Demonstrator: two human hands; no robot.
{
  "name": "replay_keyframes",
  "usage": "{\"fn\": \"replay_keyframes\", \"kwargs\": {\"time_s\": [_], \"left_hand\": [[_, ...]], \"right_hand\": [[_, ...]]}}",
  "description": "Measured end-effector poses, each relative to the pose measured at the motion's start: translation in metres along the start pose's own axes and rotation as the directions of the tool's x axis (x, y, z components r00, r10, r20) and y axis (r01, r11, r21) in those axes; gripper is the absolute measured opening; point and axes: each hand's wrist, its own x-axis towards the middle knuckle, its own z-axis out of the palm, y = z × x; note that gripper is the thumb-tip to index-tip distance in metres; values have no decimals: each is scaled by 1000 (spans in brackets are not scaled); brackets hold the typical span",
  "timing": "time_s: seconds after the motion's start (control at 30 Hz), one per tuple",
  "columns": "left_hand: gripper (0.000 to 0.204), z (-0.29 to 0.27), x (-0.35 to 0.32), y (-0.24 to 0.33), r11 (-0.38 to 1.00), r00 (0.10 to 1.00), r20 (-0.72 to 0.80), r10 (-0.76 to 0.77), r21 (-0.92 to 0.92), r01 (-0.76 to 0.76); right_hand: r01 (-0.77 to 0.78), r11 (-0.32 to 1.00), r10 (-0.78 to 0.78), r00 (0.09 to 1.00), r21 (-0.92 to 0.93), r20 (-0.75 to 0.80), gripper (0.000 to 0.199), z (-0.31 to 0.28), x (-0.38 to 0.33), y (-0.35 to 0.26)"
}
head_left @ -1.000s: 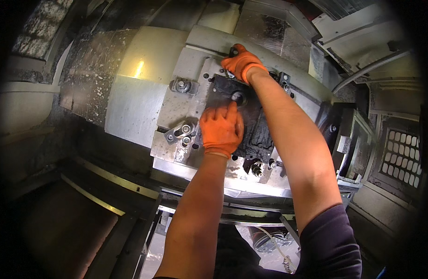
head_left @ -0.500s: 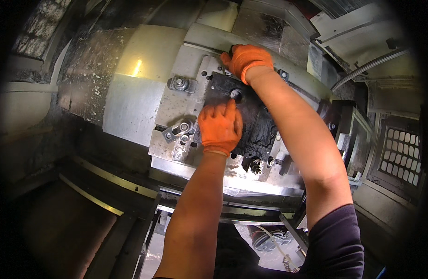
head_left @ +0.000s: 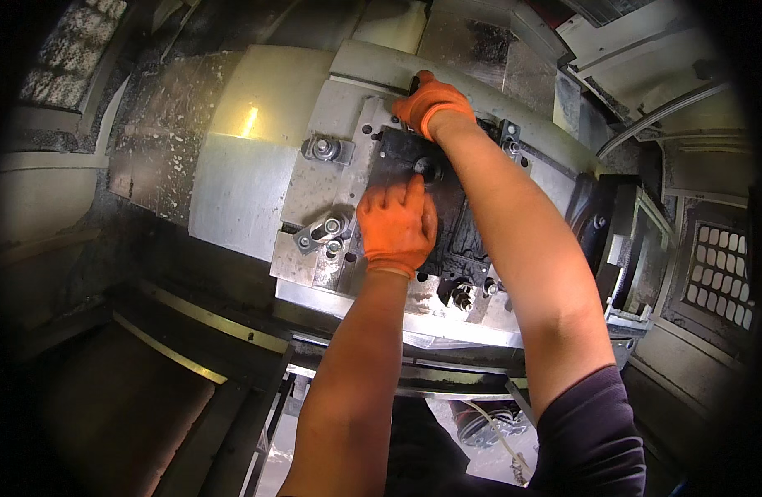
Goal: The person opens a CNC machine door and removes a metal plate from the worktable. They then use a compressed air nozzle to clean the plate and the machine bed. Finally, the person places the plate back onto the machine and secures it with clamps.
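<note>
My left hand (head_left: 397, 224), in an orange glove, rests on a dark, wet metal plate (head_left: 401, 147). Its index finger reaches to the rim of a round hole (head_left: 428, 170) in that plate, the other fingers bent lower; nothing shows in its grasp. At the plate's far edge, my right hand (head_left: 435, 101), gloved in orange too, is closed. A small dark piece (head_left: 414, 85) peeks out beside its fingers; what it grips is mostly hidden. The plate lies on a light metal fixture base (head_left: 314, 195).
Bolted clamps stand around the plate: one at upper left (head_left: 324, 149), a strap clamp (head_left: 321, 234) at lower left, a bolt (head_left: 462, 296) in front and a clamp (head_left: 511, 139) at right. Sloped metal covers (head_left: 232, 182) lie left; a hose (head_left: 662, 116) curves at upper right.
My right hand and forearm have shifted slightly left, showing more of the clamp at the right. My left index finger stays by the hole. The whole view has moved a little.
</note>
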Motion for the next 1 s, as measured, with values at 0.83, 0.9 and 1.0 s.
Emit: {"fn": "replay_keyframes", "kwargs": {"time_s": [0.83, 0.9, 1.0], "left_hand": [[27, -1, 3, 7, 1000, 1000, 9, 12, -20, -12], [27, -2, 1, 2, 1000, 1000, 6, -4, -14, 4], [28, -2, -1, -3, 1000, 1000, 2, -10, -12, 10]], "right_hand": [[12, 995, -16, 999, 95, 47, 84, 25, 38, 25], [30, 994, -36, 998, 109, 59, 85, 23, 23, 12], [-2, 968, -4, 1000, 252, 24, 87, 11, -10, 4]]}}
